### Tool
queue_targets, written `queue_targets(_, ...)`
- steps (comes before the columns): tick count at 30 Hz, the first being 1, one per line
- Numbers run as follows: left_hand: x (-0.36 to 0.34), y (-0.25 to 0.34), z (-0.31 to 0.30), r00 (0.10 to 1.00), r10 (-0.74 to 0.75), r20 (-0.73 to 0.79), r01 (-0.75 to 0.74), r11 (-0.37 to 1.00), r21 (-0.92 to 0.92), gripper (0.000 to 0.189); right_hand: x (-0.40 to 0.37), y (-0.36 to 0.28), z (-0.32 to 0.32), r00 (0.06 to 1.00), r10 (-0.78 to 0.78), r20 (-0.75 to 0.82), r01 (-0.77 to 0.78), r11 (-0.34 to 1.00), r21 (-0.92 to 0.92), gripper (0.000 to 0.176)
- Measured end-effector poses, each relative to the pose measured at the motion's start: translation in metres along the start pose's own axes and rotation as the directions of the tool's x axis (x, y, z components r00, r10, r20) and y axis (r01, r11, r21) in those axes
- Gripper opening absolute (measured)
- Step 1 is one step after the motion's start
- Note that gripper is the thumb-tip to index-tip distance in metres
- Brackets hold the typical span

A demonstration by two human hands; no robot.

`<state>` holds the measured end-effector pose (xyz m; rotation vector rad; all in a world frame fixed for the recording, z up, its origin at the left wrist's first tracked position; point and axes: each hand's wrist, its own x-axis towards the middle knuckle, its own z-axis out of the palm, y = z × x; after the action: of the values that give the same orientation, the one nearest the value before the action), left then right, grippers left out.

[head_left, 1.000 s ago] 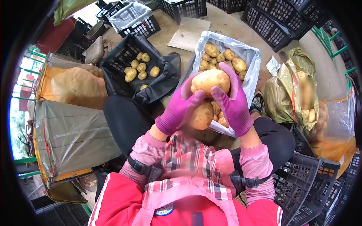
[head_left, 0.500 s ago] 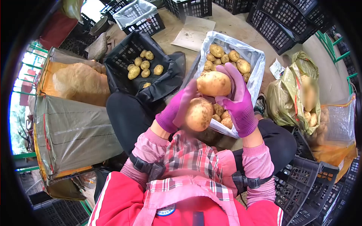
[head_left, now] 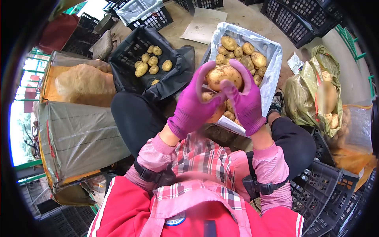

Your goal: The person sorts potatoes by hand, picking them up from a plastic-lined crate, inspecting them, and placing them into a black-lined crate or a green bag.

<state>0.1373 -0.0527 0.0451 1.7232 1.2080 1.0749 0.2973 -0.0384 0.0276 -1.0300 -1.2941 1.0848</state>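
Observation:
Both my hands wear purple gloves. A large tan potato point(head_left: 224, 78) with dirt specks is held between them, over the lined crate. My left hand point(head_left: 196, 104) curves round its left side, fingers closed on it. From the right, my right hand point(head_left: 248, 100) grips the same potato, its thumb across the near face. A second potato point(head_left: 216, 114) shows partly below and behind my left hand, mostly hidden by the glove. Under my hands, the white-lined crate point(head_left: 270, 85) holds many potatoes point(head_left: 258, 59) of smaller size.
Left of my hands sits a black-lined crate point(head_left: 167, 85) with several small potatoes point(head_left: 153, 60). A green sack point(head_left: 296, 94) with potatoes stands at right. Bulky wrapped sacks point(head_left: 85, 138) line the left side. Cardboard point(head_left: 203, 25) lies on the floor; black crates point(head_left: 288, 23) stand behind.
My left hand has moved up and right to close on the upper potato with my right hand. The lower potato is now largely covered by the left glove.

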Motion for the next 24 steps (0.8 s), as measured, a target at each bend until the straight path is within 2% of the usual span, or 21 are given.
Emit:
queue_targets(2,0.003,-0.010,0.000,0.997,-0.074,0.035,0.077,0.995,-0.062,0.067,0.001,-0.005,-0.003,0.998,0.064,-0.013,-0.064,0.998,-0.010,0.042)
queue_targets(3,0.003,-0.011,0.002,0.979,-0.172,0.106,0.196,0.936,-0.293,0.067,0.005,0.007,0.000,0.989,-0.129,-0.076,0.121,0.987,-0.101,0.029)
queue_targets(4,-0.001,-0.020,0.008,0.975,-0.192,0.113,0.223,0.853,-0.472,0.067,0.007,0.012,-0.003,0.991,-0.099,-0.093,0.089,0.990,-0.108,0.029)
queue_targets(5,-0.002,-0.027,0.008,0.959,-0.279,0.043,0.263,0.826,-0.498,0.065,0.009,0.006,-0.004,0.987,0.116,-0.110,-0.118,0.993,-0.013,0.028)
queue_targets(6,-0.005,-0.034,0.006,0.931,-0.364,-0.017,0.300,0.792,-0.533,0.062,0.008,-0.001,-0.005,0.938,0.330,-0.109,-0.323,0.943,0.075,0.027)
queue_targets(7,-0.005,-0.048,-0.002,0.936,-0.351,-0.007,0.265,0.719,-0.643,0.059,0.005,-0.003,-0.003,0.946,0.309,-0.097,-0.292,0.943,0.157,0.029)
queue_targets(9,0.001,-0.072,-0.033,0.882,-0.470,0.046,0.266,0.414,-0.870,0.055,0.003,0.006,-0.001,0.980,0.173,-0.097,-0.167,0.984,0.063,0.033)
queue_targets(10,0.008,-0.104,-0.056,0.874,-0.477,0.092,0.228,0.235,-0.945,0.050,0.002,0.008,-0.001,0.991,0.102,-0.092,-0.101,0.995,0.014,0.035)
queue_targets(11,0.015,-0.128,-0.076,0.841,-0.524,0.132,0.149,-0.010,-0.989,0.051,0.001,0.007,-0.004,0.997,0.073,-0.027,-0.074,0.995,-0.073,0.041)
queue_targets(12,0.018,-0.132,-0.091,0.809,-0.575,0.119,0.112,-0.047,-0.993,0.052,0.000,0.007,-0.003,0.994,0.110,0.021,-0.109,0.992,-0.063,0.044)
queue_targets(14,0.022,-0.108,-0.086,0.859,-0.509,0.056,0.158,0.159,-0.975,0.054,-0.005,0.008,0.003,0.975,0.200,0.102,-0.195,0.979,-0.055,0.049)
queue_targets(16,0.024,-0.064,-0.049,0.819,-0.560,-0.126,0.132,0.398,-0.908,0.055,-0.008,0.006,0.012,0.957,0.240,0.165,-0.230,0.970,-0.075,0.062)
queue_targets(17,0.025,-0.060,-0.037,0.876,-0.451,-0.171,0.141,0.578,-0.803,0.058,-0.010,0.008,0.019,0.946,0.273,0.173,-0.275,0.961,-0.012,0.063)
queue_targets(18,0.024,-0.052,-0.026,0.892,-0.404,-0.203,0.195,0.748,-0.635,0.061,-0.011,0.010,0.021,0.937,0.300,0.179,-0.313,0.949,0.049,0.064)
queue_targets(20,0.023,-0.028,-0.004,0.918,-0.359,-0.167,0.179,0.753,-0.633,0.064,-0.008,0.009,0.016,0.968,0.203,0.145,-0.203,0.979,-0.013,0.064)
queue_targets(21,0.021,-0.023,0.000,0.939,-0.328,-0.101,0.165,0.690,-0.705,0.058,-0.007,0.009,0.016,0.979,0.151,0.137,-0.147,0.988,-0.036,0.065)
queue_targets(23,0.014,-0.021,0.004,0.977,-0.186,-0.101,0.153,0.950,-0.271,0.053,-0.007,0.009,0.008,0.981,0.140,0.131,-0.146,0.988,0.039,0.063)
queue_targets(24,0.013,-0.021,0.005,0.990,-0.119,-0.077,0.118,0.993,-0.021,0.051,-0.007,0.009,0.003,0.982,0.134,0.132,-0.145,0.986,0.077,0.062)
